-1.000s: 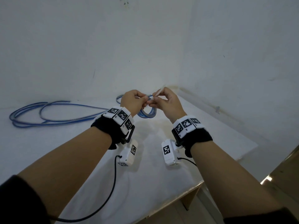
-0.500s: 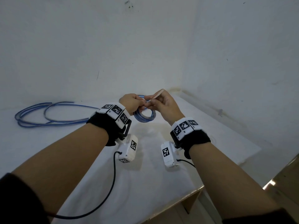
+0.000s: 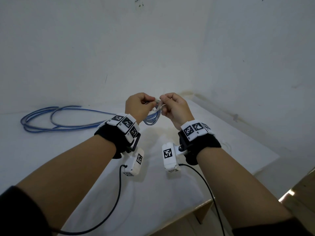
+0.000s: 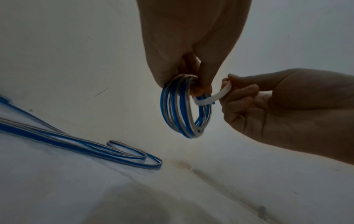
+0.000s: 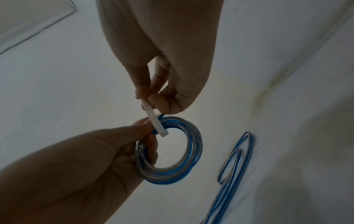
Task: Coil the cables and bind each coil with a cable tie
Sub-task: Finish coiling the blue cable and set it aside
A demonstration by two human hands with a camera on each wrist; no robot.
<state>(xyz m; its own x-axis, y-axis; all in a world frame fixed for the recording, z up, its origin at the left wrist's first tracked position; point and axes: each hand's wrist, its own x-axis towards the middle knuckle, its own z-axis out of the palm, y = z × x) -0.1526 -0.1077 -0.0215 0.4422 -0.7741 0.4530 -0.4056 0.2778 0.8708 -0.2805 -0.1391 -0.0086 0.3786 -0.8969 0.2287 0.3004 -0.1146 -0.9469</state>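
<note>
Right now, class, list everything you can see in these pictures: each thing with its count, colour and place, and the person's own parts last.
coil: one, blue and grey, held up above the table in the left hand.
tie: one, white, passing round the coil's strands, its other end pinched by the right fingers.
loose cable: one bundle of long loops, blue and grey, lying on the table at far left.
table: one, white, set in a corner.
walls: two, white, scuffed.
left hand: grips the coil.
right hand: pinches the tie.
</note>
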